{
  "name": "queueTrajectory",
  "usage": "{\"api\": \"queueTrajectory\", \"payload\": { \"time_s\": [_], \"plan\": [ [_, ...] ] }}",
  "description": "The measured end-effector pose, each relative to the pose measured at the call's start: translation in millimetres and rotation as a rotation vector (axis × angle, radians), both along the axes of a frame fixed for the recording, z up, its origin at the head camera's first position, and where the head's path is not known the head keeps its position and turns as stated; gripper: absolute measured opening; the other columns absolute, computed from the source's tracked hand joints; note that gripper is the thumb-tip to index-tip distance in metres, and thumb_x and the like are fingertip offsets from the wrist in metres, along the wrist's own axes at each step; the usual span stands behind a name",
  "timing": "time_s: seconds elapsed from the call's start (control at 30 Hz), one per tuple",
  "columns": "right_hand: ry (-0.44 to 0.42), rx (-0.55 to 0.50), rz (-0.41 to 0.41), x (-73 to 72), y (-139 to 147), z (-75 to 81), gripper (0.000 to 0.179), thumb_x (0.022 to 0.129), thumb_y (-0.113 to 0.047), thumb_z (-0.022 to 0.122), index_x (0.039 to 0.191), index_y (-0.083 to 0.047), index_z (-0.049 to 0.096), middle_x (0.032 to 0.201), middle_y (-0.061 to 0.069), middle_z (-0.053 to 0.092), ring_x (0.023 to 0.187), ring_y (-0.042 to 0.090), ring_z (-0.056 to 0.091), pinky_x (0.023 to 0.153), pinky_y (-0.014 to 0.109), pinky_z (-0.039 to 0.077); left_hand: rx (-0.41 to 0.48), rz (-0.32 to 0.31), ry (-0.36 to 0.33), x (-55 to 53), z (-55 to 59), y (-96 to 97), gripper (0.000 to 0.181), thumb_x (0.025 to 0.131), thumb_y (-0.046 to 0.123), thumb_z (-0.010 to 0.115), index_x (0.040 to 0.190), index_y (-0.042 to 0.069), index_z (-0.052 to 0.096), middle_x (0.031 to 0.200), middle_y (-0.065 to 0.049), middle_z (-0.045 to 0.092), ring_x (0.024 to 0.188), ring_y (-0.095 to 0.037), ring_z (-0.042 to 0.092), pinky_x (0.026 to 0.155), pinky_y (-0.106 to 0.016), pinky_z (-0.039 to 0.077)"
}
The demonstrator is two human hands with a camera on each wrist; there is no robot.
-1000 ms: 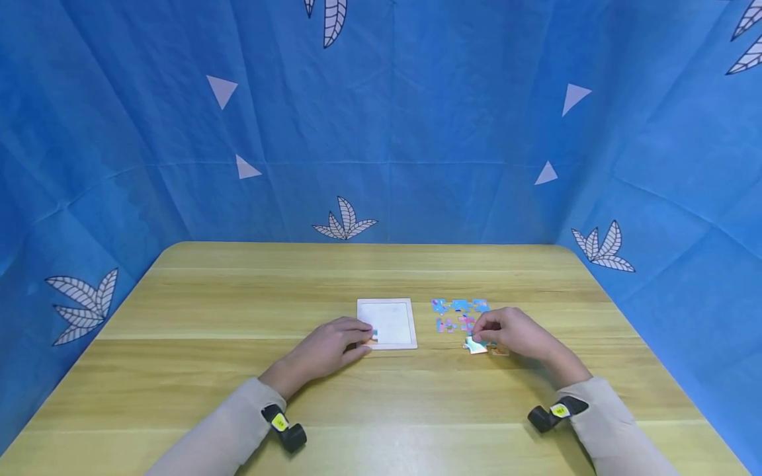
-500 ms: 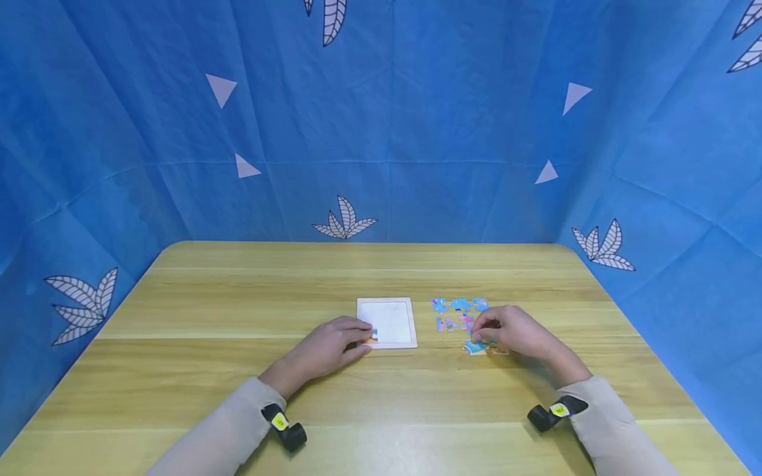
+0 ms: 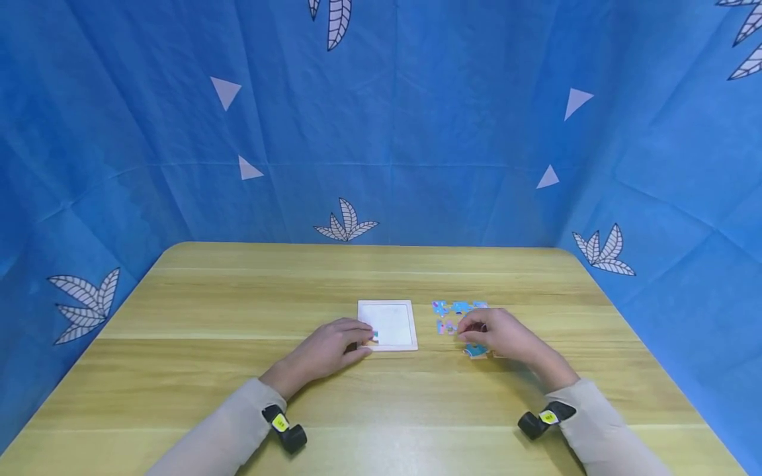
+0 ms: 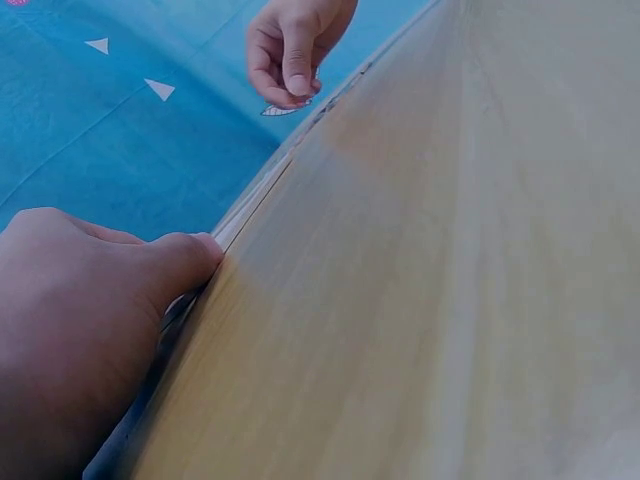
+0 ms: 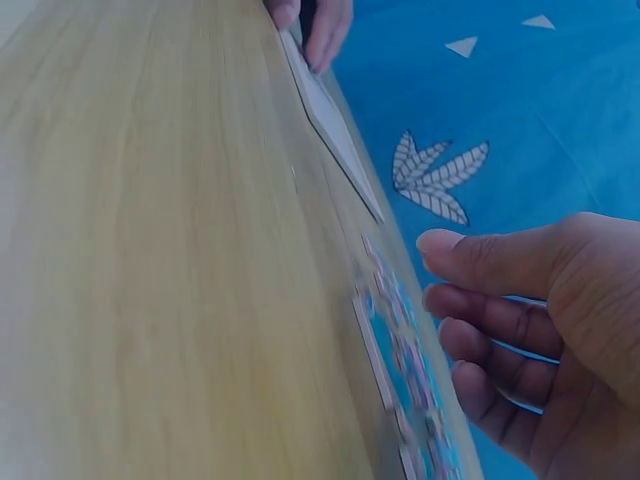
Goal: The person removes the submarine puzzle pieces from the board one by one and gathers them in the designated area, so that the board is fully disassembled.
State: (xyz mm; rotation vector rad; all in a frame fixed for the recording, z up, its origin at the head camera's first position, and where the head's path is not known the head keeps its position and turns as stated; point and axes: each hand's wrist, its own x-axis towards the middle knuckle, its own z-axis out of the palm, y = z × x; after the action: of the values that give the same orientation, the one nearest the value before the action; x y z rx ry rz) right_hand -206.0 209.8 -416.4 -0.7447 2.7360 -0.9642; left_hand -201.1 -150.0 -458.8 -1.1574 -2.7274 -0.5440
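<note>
A white square puzzle tray (image 3: 393, 322) with a raised rim lies on the table, and a small corner puzzle piece sits in its near left corner, partly covered. My left hand (image 3: 327, 347) grips the tray's left side, thumb at the near edge and fingers over the rim. My right hand (image 3: 503, 336) hovers over the loose puzzle pieces, fingers loosely bent. In the right wrist view nothing shows between the thumb and fingers of this hand (image 5: 540, 330). A blue puzzle piece (image 3: 475, 350) lies just below its fingertips, and some pieces are hidden beneath the hand.
Blue puzzle pieces (image 3: 460, 307) lie in a row behind my right hand, with a pinkish piece (image 3: 441, 326) nearer the tray. The wooden table (image 3: 250, 284) meets a blue curtain (image 3: 387, 119) at its back and sides.
My right hand has shifted left, off the blue piece at the near side, which has tipped down flat and stays on the table. The left hand and tray have not moved.
</note>
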Motion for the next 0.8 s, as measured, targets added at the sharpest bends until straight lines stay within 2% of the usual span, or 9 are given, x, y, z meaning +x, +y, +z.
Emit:
{"api": "queueTrajectory", "payload": {
  "time_s": [0.3,0.6,0.8],
  "plan": [
    [0.049,-0.007,0.074,-4.8,-25,1.5,0.004,0.091,-0.018,0.071,0.093,-0.014,0.072,0.079,-0.011,0.062,0.068,0.009,0.055,0.061,0.024,0.049,-0.003,0.025,-0.005,0.7,0.5,-0.2,0.045,0.096,0.043,0.060,0.131,0.015,0.064,0.134,0.000,0.059,0.127,-0.019,0.051,0.107,-0.037,0.041],
    [0.104,0.000,0.116,-7.2,-50,4.6,0.015,0.090,-0.019,0.072,0.102,-0.010,0.071,0.086,-0.012,0.063,0.077,0.006,0.058,0.068,0.025,0.052,0.016,0.046,0.036,-1.3,-0.2,-0.5,0.047,0.095,0.043,0.062,0.131,0.013,0.063,0.135,-0.003,0.058,0.128,-0.021,0.050,0.109,-0.039,0.039],
    [0.112,0.006,0.133,-7.8,-68,5.7,0.020,0.090,-0.020,0.073,0.106,-0.010,0.071,0.097,-0.006,0.067,0.085,0.011,0.061,0.073,0.029,0.053,0.020,0.071,0.042,-3.5,-2.3,-1.1,0.054,0.094,0.047,0.061,0.134,0.011,0.060,0.138,-0.006,0.055,0.130,-0.024,0.047,0.110,-0.041,0.037]
  ]
}}
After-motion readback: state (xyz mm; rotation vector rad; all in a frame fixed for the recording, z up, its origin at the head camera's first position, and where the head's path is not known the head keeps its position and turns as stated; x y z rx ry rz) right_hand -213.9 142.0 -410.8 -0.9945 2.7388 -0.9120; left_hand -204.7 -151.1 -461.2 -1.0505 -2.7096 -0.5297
